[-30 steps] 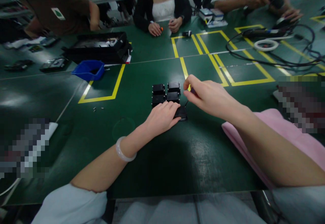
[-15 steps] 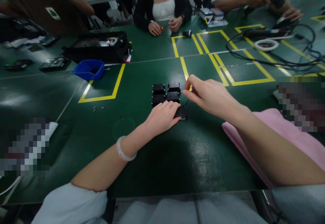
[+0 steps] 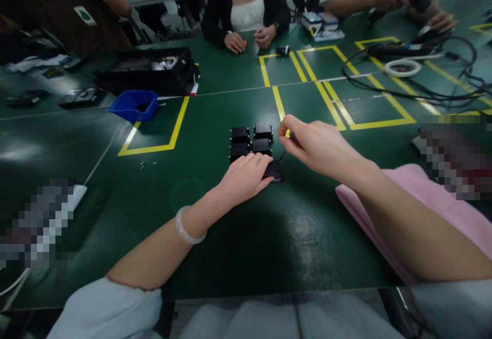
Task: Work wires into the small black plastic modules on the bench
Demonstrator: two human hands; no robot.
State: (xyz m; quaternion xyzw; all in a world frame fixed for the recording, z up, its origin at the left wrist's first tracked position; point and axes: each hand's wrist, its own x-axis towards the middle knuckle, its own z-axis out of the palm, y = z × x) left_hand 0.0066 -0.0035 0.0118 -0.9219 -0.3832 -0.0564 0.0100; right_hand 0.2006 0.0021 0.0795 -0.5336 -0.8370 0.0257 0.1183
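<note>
My left hand (image 3: 248, 175) is closed over a small black box-shaped part (image 3: 274, 170), pressing it to the green table. Pinched in my right hand (image 3: 311, 142) is a screwdriver (image 3: 283, 155), its handle mostly hidden by the fingers. The thin dark shaft slants down to the right end of the black part; whether the tip sits in a screw is too small to tell. Just beyond my left hand stand several black blocks (image 3: 262, 131) in two rows, with small shiny screw-like bits along their sides.
Loose screws (image 3: 143, 165) lie to the left. Farther back are a blue bin (image 3: 134, 104) and a black tray (image 3: 149, 75). A pink cloth (image 3: 415, 185) lies beneath my right forearm. Black cables (image 3: 434, 90) coil at the right. Across the table a person rests both hands (image 3: 235, 42).
My right hand has shifted very slightly, still on the screwdriver. The left hand stays on the black part. At the far left, another person's arm has moved back a little.
</note>
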